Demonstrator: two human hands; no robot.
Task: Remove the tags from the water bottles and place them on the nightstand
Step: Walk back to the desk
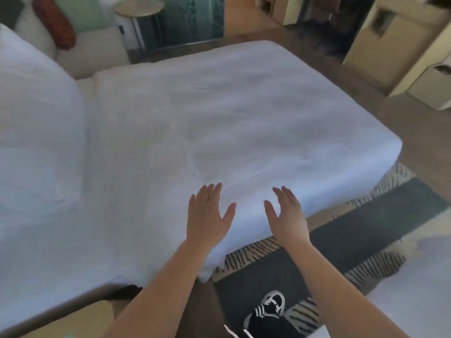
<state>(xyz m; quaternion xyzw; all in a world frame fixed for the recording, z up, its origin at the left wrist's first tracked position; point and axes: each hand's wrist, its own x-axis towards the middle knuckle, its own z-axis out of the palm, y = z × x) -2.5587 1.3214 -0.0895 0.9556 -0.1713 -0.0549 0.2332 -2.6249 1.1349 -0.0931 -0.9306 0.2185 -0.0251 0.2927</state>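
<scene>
Head view looks down over a bed (219, 113) covered with a smooth white sheet. Both bare forearms reach forward from the lower edge of the picture. The left hand (207, 213) is spread flat, palm down, fingers together and thumb out, over the near edge of the bed; whether it touches the sheet I cannot tell. The right hand (286, 214) is just beside it, tilted with the thumb side up and fingers loosely spread, over the bed's near edge. Each grip is wide and holds nothing.

No water bottle or tag can be seen in this view, so where they are I cannot tell. A small round table (139, 7) stands at the top left beyond the bed; its top is blurred. Beside it a rust-red cushion (55, 24) leans on pale upholstery. A large white pillow (31, 118) lies at the left of the bed.

Below the bed, on the floor, lies a dark rug (341, 230) with a zebra-striped border. A black shoe (266, 313) with white stripes and white laces stands on it between the forearms. Cream cabinets (400, 45) stand at the upper right.
</scene>
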